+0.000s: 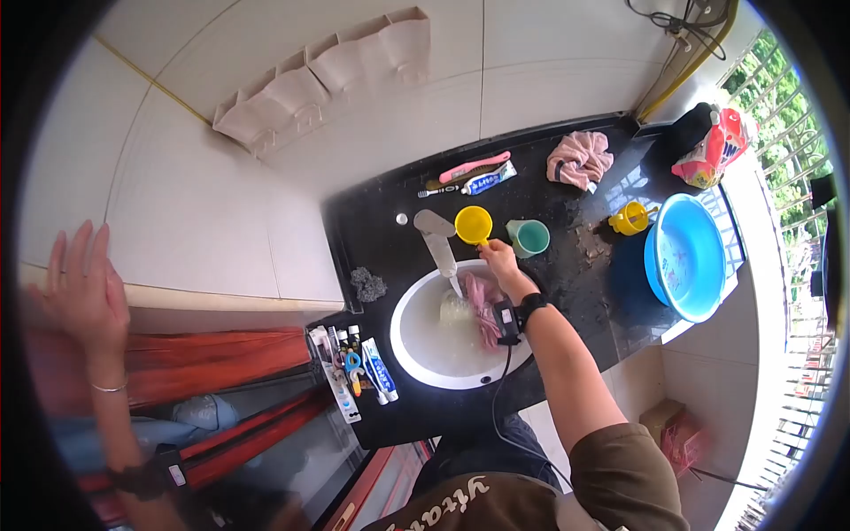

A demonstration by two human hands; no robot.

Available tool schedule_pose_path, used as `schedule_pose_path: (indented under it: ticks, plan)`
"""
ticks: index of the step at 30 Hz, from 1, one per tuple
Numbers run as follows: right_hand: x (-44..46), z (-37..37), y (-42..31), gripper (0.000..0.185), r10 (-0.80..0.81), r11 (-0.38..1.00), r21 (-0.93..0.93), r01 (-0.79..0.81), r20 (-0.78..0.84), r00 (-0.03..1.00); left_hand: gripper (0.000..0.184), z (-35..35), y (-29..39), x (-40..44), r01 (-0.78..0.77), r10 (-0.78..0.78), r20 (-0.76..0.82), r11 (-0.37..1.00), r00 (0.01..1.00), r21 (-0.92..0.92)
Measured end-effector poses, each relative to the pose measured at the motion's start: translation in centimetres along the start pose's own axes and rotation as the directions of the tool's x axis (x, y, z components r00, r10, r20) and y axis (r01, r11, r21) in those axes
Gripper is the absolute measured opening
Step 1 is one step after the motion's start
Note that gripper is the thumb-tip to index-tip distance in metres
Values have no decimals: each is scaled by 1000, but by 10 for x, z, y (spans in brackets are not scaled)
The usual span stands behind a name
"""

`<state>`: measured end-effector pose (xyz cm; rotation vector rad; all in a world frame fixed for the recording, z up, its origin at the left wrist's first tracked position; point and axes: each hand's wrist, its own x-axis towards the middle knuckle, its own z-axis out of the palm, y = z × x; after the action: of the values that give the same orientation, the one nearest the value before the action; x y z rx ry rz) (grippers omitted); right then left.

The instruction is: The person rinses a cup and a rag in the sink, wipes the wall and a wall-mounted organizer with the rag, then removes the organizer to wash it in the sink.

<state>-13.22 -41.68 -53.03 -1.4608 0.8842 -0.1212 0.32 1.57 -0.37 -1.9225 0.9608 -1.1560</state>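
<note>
My right hand [499, 262] reaches over the sink's back rim, its fingers closed on the handle of a yellow cup [474, 219]. A green cup [532, 238] lies tipped on the counter just right of that hand. Below my right forearm is the white sink [409, 341], holding cloudy water and a bunched pink cloth [483, 310]. Water runs from the faucet [437, 243] into it. Far to the left, my left hand [88, 296] is raised with fingers stretched out, beside the pale wall; I cannot tell whether it touches.
On the black counter [575, 301] are a toothpaste tube [489, 180], a pink scrunched cloth [580, 159], a small yellow cup [629, 219], a blue basin [695, 296] and a detergent bag [711, 155]. Toothbrushes and toothpaste [381, 372] sit left of the sink. A cable [498, 403] hangs from my right wrist.
</note>
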Motion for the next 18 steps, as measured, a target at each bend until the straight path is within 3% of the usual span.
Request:
schedule_pose_path:
  ticks: [1,3,4,5,7,9,10,11,12,13,14,16,17,18]
  plan:
    - [-2,0,4,24,8,1000,-23,-9,-60,998,35,2,-2,-2,-1,0,26,1000,1000,26]
    - [-13,1,22,37,-326,936,-241,257,-315,892,37,6,-9,-1,-25,26,0,991,1000,-128]
    - [-41,-2,12,46,-350,926,-272,262,-359,865,37,4,-9,-1,-42,43,7,995,999,-96]
    - [-60,-5,24,44,-348,913,-333,235,-335,876,37,6,-9,-2,-39,40,10,994,999,-100]
    - [-93,-3,54,52,-116,910,-412,49,-140,983,37,7,-9,-6,32,-25,59,992,998,-120]
    - [-100,7,117,80,-323,717,-654,240,-8,946,37,5,-8,-4,28,-20,59,989,998,-142]
    - [-114,7,84,84,7,721,-692,25,44,999,37,0,-10,-1,-6,13,41,987,999,-160]
    - [-109,11,90,83,32,679,-734,33,75,997,37,-4,-9,1,-4,11,52,991,999,-130]
    - [-97,22,91,64,269,553,-816,-168,-16,963,37,-5,-5,2,-16,18,26,998,1000,-67]
    - [-94,25,84,42,334,572,-812,-118,99,937,36,-7,-1,5,-17,17,3,999,1000,-43]
    - [-90,35,97,36,277,522,-849,-79,81,958,34,-8,2,7,-16,16,-20,1000,1000,-19]
    - [-123,29,35,33,165,662,-730,169,363,917,33,-12,12,14,-16,14,-95,1000,995,-22]
    - [-120,24,63,30,59,818,-543,189,406,912,33,-13,15,15,-22,14,-169,999,985,-43]
    - [-113,18,101,25,115,968,-252,20,507,854,33,-12,16,15,2,-5,-166,1000,986,-21]
